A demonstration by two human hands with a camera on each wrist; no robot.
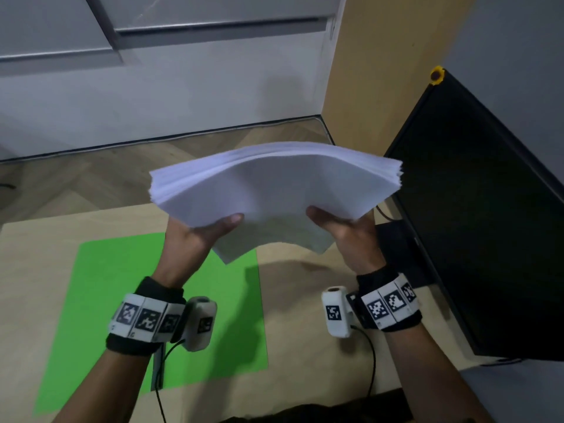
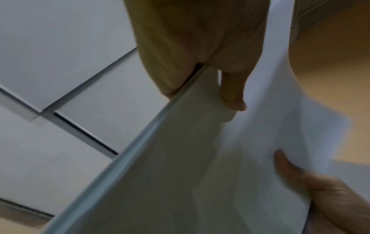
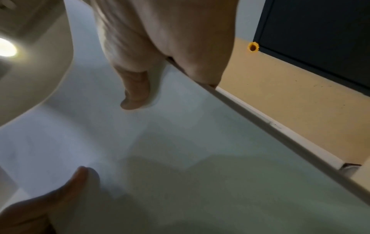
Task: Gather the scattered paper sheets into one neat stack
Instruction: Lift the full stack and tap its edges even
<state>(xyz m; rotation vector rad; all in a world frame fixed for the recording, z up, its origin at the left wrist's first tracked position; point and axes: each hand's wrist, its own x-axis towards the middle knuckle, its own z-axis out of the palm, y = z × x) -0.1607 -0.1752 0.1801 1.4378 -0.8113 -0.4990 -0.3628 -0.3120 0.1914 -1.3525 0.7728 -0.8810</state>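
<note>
Both hands are holding one thick stack of white paper [image 1: 274, 190] up in the air above the bench [image 1: 293, 288], with no part of it touching the surface. The left hand [image 1: 198, 236] is gripping the near left edge of the stack, its thumb [image 1: 227, 222] lying flat across the top sheet while the other fingers [image 2: 166, 63] are curling underneath, so the paper is being pinched between them. The right hand [image 1: 348, 236] is doing the same on the near right edge, thumb [image 1: 320, 216] pressing on top and fingers [image 3: 200, 60] wrapping under the edge. The stack is bowing, its middle arching upward and its near edge sagging down between the two hands. The far corners are fanning out a little, so the sheet edges are showing as thin layers on the right side rather than one clean line.

Below the paper a green mat [image 1: 122, 300] is lying flat on the bench, partly shaded by the stack and the left forearm. A black monitor [image 1: 476, 224] is standing at the right edge of the bench, just beside the right hand, with a small yellow flower-shaped piece [image 1: 437, 75] sitting on its top corner. Both wrists are wearing bands with black-and-white square markers [image 1: 146, 319].
</note>
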